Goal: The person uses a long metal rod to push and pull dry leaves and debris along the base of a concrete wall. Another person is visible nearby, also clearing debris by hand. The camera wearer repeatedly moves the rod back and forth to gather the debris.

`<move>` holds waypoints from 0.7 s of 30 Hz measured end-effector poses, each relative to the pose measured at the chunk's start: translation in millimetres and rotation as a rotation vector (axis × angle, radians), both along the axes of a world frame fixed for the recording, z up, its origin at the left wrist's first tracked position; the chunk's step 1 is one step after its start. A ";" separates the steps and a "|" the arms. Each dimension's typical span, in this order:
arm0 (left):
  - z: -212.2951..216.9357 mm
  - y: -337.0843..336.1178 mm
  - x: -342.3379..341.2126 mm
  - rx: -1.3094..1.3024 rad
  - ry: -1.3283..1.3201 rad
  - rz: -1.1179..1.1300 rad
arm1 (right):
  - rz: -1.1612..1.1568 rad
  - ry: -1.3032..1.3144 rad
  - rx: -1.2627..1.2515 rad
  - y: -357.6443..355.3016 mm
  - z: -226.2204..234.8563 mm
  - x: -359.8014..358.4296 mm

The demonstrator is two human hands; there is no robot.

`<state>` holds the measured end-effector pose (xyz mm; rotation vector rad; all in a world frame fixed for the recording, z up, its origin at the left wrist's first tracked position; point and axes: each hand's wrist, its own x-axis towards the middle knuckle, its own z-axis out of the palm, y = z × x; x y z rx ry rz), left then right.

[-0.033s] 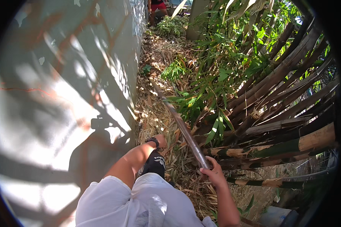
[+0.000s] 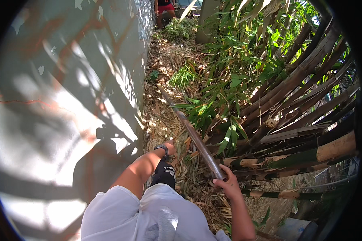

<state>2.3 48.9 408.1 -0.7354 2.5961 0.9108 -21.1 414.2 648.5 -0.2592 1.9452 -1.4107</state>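
Observation:
My right hand point(image 2: 228, 184) is wrapped round the near end of a long brown pole point(image 2: 197, 140). From that grip the pole slants away to the far left, with its far end low over the dry leaves close to the wall. Ahead of my body on the left is my left hand point(image 2: 171, 148), with a dark watch point(image 2: 162, 149) on the wrist. It is apart from the pole, above the leaf litter point(image 2: 159, 120). Its fingers are mostly turned out of sight, so their pose is unclear.
A pale, cracked wall point(image 2: 68, 132) runs along the left. Thick bamboo stems point(image 2: 301, 92) crowd the right side, with green leaves point(image 2: 229, 60) leaning over the path. A person point(image 2: 165, 9) in red shorts stands at the far end.
The view has shifted very slightly. My right hand keeps its hold on the pole, and the pole lies almost as before.

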 end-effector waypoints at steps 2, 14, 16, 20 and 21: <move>8.9 -37.8 -42.4 0.037 -0.053 -0.008 | -0.001 0.135 -0.185 -15.4 22.0 -4.7; 78.4 -234.5 -230.1 -0.176 0.226 -0.138 | -0.225 1.267 -0.254 -163.6 96.5 -99.3; 76.5 -261.8 -253.1 -0.253 0.323 -0.279 | -0.310 0.985 -0.540 -208.7 116.9 -113.6; 63.4 -312.2 -292.4 -0.199 0.431 -0.565 | -0.297 0.711 -0.779 -259.6 138.0 -120.7; 62.9 -320.9 -298.9 -0.174 0.410 -0.638 | -0.349 0.702 -0.757 -264.7 138.3 -117.7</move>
